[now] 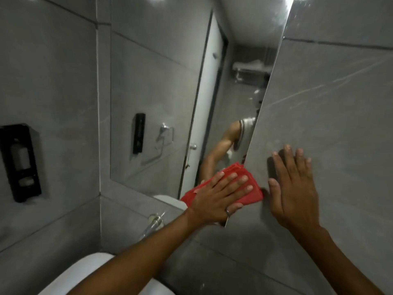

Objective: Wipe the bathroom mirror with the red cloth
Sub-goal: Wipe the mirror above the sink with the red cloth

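The bathroom mirror (pixel 170 86) hangs on the grey tiled wall and fills the middle of the view. A folded red cloth (pixel 253 191) lies flat against its lower right corner. My left hand (pixel 219 196) presses on the cloth with fingers spread, a ring on one finger. My right hand (pixel 295 186) rests flat and empty on the grey wall tile just right of the mirror's edge. The mirror reflects an arm, a white door and a towel rail.
A black soap dispenser (pixel 20 162) is mounted on the left wall. A chrome tap (pixel 154 222) and a white basin (pixel 85 273) sit below the mirror. Grey tiles (pixel 331 103) cover the wall on the right.
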